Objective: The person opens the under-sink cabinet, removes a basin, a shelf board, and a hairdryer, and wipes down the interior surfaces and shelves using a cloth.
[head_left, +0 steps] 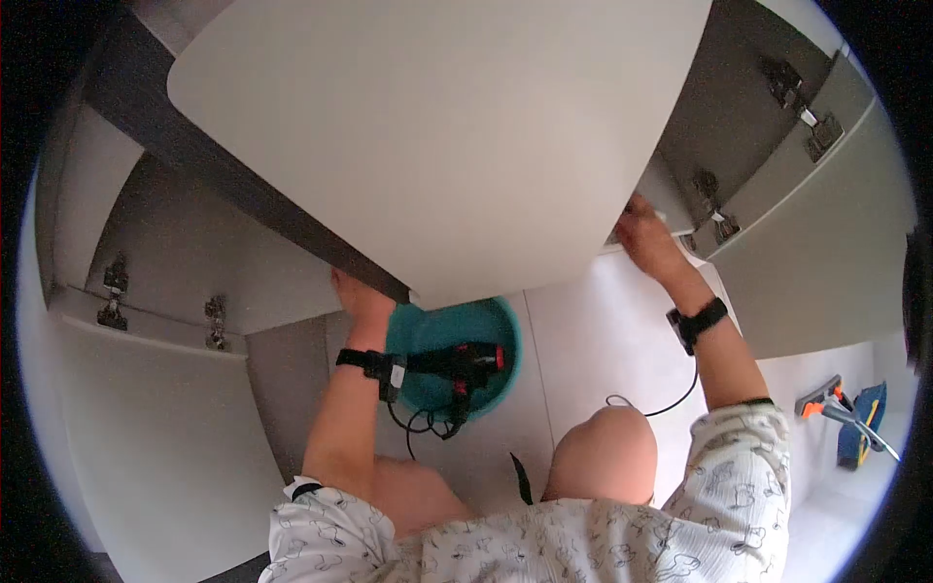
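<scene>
A large pale panel (447, 146) with rounded corners fills the upper middle of the view. My left hand (362, 296) is at the panel's dark lower-left edge, its fingers mostly hidden behind that edge. At the panel's right edge is my right hand (641, 233), with curled fingers partly covered, beside a small pale piece; whether it grips anything is hidden. Each wrist wears a black band with a cable. Below the panel, a teal basin (515, 355) holds a black and red hair dryer (471, 360) with its cord.
Open cabinet doors stand at the left (165, 437) and right (816, 243), with metal hinges (216, 321) on the left and more on the right. A squeegee with orange parts (824, 398) and a blue brush (863, 428) lie at the far right. My knees are below.
</scene>
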### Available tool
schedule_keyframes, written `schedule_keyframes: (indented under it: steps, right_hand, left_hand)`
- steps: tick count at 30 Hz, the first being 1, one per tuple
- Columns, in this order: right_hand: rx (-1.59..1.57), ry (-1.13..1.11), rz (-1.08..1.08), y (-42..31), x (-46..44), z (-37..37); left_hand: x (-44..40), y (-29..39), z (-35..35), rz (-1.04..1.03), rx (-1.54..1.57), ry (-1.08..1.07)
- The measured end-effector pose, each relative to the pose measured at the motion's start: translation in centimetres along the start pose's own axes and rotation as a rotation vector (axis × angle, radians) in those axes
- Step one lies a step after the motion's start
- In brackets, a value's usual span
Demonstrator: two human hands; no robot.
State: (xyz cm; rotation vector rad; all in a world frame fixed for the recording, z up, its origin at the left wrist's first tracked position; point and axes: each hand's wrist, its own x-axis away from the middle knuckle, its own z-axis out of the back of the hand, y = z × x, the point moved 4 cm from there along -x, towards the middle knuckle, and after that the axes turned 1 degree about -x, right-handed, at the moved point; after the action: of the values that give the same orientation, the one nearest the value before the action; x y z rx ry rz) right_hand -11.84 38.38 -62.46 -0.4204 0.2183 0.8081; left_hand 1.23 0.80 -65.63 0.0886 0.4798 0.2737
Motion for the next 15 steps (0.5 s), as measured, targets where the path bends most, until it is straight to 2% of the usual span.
schedule_keyframes:
  steps: [1,2,4,5,6,8,9,11,13,14,15]
  right_hand:
    - [-0.010,0.004,0.110,-0.6,0.0,-0.4]
    - [-0.018,0.001,0.105,0.0,-0.2,-0.4]
    - [-0.535,0.044,-0.493,4.9,-0.3,0.3]
    - [-0.536,0.049,-0.495,6.9,-0.2,0.2]
    - [0.107,-0.037,-0.309,7.7,-0.8,0.4]
    - [0.744,-0.115,-0.108,7.6,-0.4,-1.6]
    - [0.133,-0.070,-0.181,4.8,0.6,-2.7]
    - [-0.475,-0.012,-0.236,2.5,1.5,-2.5]
    - [-0.110,-0.077,-0.038,0.5,2.3,0.4]
    - [0.119,-0.045,-0.096,3.1,2.1,0.3]
    - [0.081,0.041,-0.186,5.6,1.5,0.9]
  left_hand:
    - [0.0,0.4,0.4,-0.001,-0.005,0.006]
    - [0.4,1.7,2.1,0.020,-0.028,0.027]
    - [0.9,1.4,1.6,0.035,-0.048,0.037]
    - [1.0,-0.6,-0.8,-0.012,-0.016,0.031]
    - [0.5,-1.0,-1.3,-0.056,0.014,0.032]
    - [0.8,-0.8,-1.1,-0.023,-0.010,0.033]
    - [0.9,-0.4,-0.5,0.006,-0.032,0.026]
    - [0.6,0.2,0.5,-0.027,-0.063,0.013]
    - [0.9,0.4,0.4,-0.065,-0.098,-0.019]
    - [0.8,0.3,0.3,-0.075,-0.052,0.026]
    - [1.0,0.1,0.3,-0.086,-0.008,0.062]
